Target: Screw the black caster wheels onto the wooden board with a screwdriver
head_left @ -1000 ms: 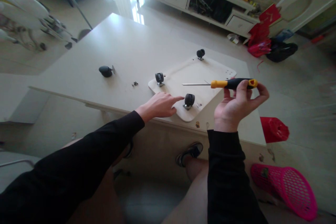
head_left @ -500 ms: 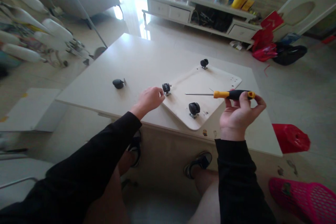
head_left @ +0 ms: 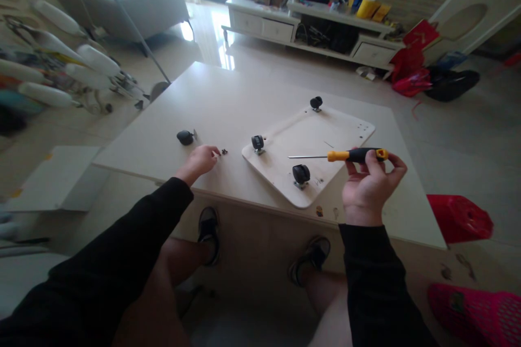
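Note:
My right hand (head_left: 368, 187) holds a screwdriver (head_left: 358, 155) by its black and yellow handle, the metal shaft pointing left over a white board (head_left: 280, 133). My left hand (head_left: 198, 162) is at the table, its fingertips pressed together beside a small pile of screws (head_left: 224, 152); what they hold, if anything, is too small to make out. Three black casters stand on the board: a left one (head_left: 258, 143), a near one (head_left: 301, 174) and a far one (head_left: 316, 103). A loose caster (head_left: 185, 137) lies on the table just beyond my left hand.
The board rests on a large white table (head_left: 163, 119), its near corner at the front edge. A red stool (head_left: 459, 218) stands by the right end, with a pink mesh item (head_left: 480, 309) below it. Past the table is a low white cabinet (head_left: 264, 24) with clutter.
My left hand has moved left, from beside the board's left caster to the pile of screws, which now shows. My right hand still holds the screwdriver in nearly the same place. The view tilted up slightly.

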`<state>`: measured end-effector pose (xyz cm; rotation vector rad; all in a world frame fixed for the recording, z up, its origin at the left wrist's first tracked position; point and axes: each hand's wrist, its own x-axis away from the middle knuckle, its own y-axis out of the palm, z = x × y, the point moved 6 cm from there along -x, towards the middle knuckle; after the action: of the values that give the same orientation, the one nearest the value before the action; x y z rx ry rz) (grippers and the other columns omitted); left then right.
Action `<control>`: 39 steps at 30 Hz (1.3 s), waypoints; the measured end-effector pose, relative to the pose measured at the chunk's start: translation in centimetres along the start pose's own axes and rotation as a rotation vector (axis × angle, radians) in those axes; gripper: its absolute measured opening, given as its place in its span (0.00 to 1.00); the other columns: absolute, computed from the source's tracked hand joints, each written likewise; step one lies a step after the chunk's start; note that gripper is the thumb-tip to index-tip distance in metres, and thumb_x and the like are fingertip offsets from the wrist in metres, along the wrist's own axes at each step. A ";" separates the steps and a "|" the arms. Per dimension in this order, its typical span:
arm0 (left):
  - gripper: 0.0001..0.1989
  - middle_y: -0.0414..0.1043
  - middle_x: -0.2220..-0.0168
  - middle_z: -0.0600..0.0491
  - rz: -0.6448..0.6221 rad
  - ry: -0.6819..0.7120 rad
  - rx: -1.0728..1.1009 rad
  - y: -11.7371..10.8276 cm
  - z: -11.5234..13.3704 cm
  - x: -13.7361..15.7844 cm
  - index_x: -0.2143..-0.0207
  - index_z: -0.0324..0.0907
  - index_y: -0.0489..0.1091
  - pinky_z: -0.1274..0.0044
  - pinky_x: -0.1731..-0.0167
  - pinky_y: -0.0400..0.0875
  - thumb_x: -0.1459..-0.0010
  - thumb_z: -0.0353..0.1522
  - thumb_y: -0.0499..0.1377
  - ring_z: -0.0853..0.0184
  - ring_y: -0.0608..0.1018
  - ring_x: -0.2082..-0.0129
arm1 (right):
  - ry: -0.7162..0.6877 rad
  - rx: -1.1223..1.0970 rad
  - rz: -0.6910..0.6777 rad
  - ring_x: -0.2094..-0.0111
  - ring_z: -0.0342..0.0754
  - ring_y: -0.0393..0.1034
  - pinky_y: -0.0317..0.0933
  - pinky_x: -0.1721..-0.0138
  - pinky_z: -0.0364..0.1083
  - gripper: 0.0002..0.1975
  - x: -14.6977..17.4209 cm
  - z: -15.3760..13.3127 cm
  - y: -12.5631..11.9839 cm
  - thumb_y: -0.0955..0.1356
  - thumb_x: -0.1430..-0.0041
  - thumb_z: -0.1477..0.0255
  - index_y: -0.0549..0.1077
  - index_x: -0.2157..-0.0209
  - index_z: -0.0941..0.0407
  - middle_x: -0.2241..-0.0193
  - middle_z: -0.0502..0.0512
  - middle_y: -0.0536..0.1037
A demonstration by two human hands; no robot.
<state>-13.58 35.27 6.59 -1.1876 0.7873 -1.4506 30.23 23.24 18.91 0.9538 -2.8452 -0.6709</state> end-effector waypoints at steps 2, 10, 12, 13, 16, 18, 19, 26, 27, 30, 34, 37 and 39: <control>0.20 0.85 0.52 0.43 0.004 0.009 -0.008 0.3 0.0 -0.2 0.46 0.43 0.85 0.72 0.57 0.75 0.37 0.27 0.61 0.56 0.84 0.56 | -0.005 0.012 -0.009 0.59 0.47 0.82 0.79 0.64 0.48 0.26 -0.1 0.1 -0.2 0.77 0.51 0.69 0.62 0.55 0.47 0.57 0.43 0.79; 0.14 0.85 0.57 0.44 -0.020 0.029 -0.003 0.4 0.6 -0.6 0.52 0.42 0.85 0.73 0.61 0.72 0.38 0.29 0.65 0.57 0.84 0.60 | 0.004 0.030 -0.023 0.58 0.46 0.83 0.80 0.63 0.49 0.25 -0.2 0.1 -0.6 0.77 0.50 0.69 0.63 0.55 0.47 0.53 0.43 0.77; 0.13 0.85 0.57 0.44 -0.015 0.035 0.001 0.5 0.8 -0.6 0.53 0.42 0.85 0.73 0.61 0.72 0.39 0.29 0.65 0.58 0.84 0.60 | 0.003 0.028 -0.021 0.57 0.46 0.82 0.81 0.64 0.48 0.25 -0.2 0.1 -0.6 0.77 0.50 0.69 0.64 0.55 0.48 0.54 0.43 0.77; 0.12 0.85 0.57 0.44 -0.012 0.040 0.003 0.6 0.9 -0.6 0.54 0.42 0.85 0.73 0.61 0.72 0.39 0.29 0.65 0.58 0.84 0.59 | 0.003 0.027 -0.020 0.58 0.46 0.82 0.81 0.64 0.48 0.25 -0.2 0.1 -0.7 0.78 0.51 0.69 0.64 0.55 0.48 0.54 0.43 0.77; 0.10 0.85 0.59 0.44 -0.016 0.062 0.005 1.0 1.3 -0.5 0.58 0.41 0.84 0.73 0.59 0.73 0.40 0.27 0.64 0.58 0.84 0.59 | 0.004 0.027 -0.014 0.58 0.46 0.82 0.80 0.65 0.48 0.26 -0.2 0.1 -0.7 0.78 0.52 0.70 0.64 0.55 0.48 0.55 0.42 0.78; 0.10 0.85 0.59 0.43 -0.021 0.071 0.005 1.3 1.5 -0.5 0.60 0.41 0.84 0.72 0.58 0.74 0.41 0.26 0.63 0.57 0.84 0.59 | 0.016 0.020 -0.006 0.59 0.46 0.83 0.80 0.66 0.48 0.26 -0.2 0.3 -0.7 0.78 0.52 0.70 0.63 0.55 0.48 0.56 0.42 0.78; 0.11 0.85 0.59 0.43 -0.020 0.074 0.008 1.4 1.6 -0.5 0.60 0.40 0.84 0.72 0.57 0.75 0.41 0.25 0.62 0.57 0.84 0.59 | 0.025 0.013 -0.001 0.60 0.46 0.83 0.80 0.66 0.48 0.27 -0.2 0.4 -0.7 0.78 0.53 0.70 0.63 0.55 0.48 0.56 0.42 0.78; 0.16 0.86 0.58 0.42 -0.037 0.070 0.035 1.4 2.4 0.0 0.54 0.41 0.85 0.71 0.52 0.77 0.42 0.25 0.61 0.56 0.85 0.58 | 0.042 -0.030 0.008 0.59 0.47 0.84 0.80 0.66 0.47 0.27 -0.1 0.2 -0.7 0.78 0.53 0.70 0.64 0.55 0.48 0.57 0.42 0.79; 0.16 0.86 0.57 0.41 -0.034 0.075 0.044 1.2 2.7 0.1 0.54 0.40 0.85 0.70 0.52 0.77 0.42 0.26 0.61 0.56 0.85 0.57 | 0.041 -0.029 0.009 0.59 0.47 0.84 0.80 0.66 0.47 0.27 -0.1 0.2 -0.7 0.78 0.53 0.70 0.64 0.55 0.48 0.57 0.42 0.79; 0.13 0.86 0.58 0.42 -0.031 0.104 0.119 0.5 3.8 0.3 0.58 0.40 0.86 0.71 0.55 0.76 0.40 0.27 0.62 0.57 0.84 0.60 | 0.046 -0.025 0.010 0.58 0.47 0.84 0.81 0.65 0.48 0.26 0.0 0.2 -0.7 0.78 0.52 0.70 0.63 0.55 0.48 0.56 0.42 0.79; 0.10 0.81 0.70 0.48 -0.124 0.104 0.403 0.0 5.8 1.2 0.61 0.41 0.86 0.74 0.66 0.71 0.40 0.28 0.64 0.64 0.78 0.70 | 0.055 -0.032 0.000 0.58 0.47 0.84 0.81 0.63 0.48 0.25 0.3 0.2 -0.5 0.77 0.51 0.70 0.64 0.55 0.48 0.56 0.42 0.78; 0.07 0.78 0.71 0.50 -0.224 0.083 0.819 0.0 7.8 2.5 0.61 0.40 0.85 0.76 0.68 0.68 0.41 0.30 0.67 0.68 0.74 0.72 | 0.055 -0.036 -0.009 0.58 0.48 0.84 0.81 0.62 0.49 0.26 0.7 0.2 -0.2 0.78 0.51 0.69 0.64 0.55 0.48 0.55 0.43 0.78; 0.05 0.79 0.67 0.49 -0.303 0.057 1.143 0.4 9.3 3.6 0.62 0.39 0.84 0.77 0.66 0.69 0.42 0.29 0.70 0.71 0.73 0.71 | 0.054 -0.038 -0.023 0.58 0.48 0.84 0.81 0.62 0.50 0.26 0.9 0.3 0.0 0.78 0.51 0.68 0.64 0.55 0.48 0.55 0.43 0.78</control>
<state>-4.44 32.88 9.79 -0.3688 -0.2548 -1.7769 29.41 22.81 18.61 0.9853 -2.7685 -0.6883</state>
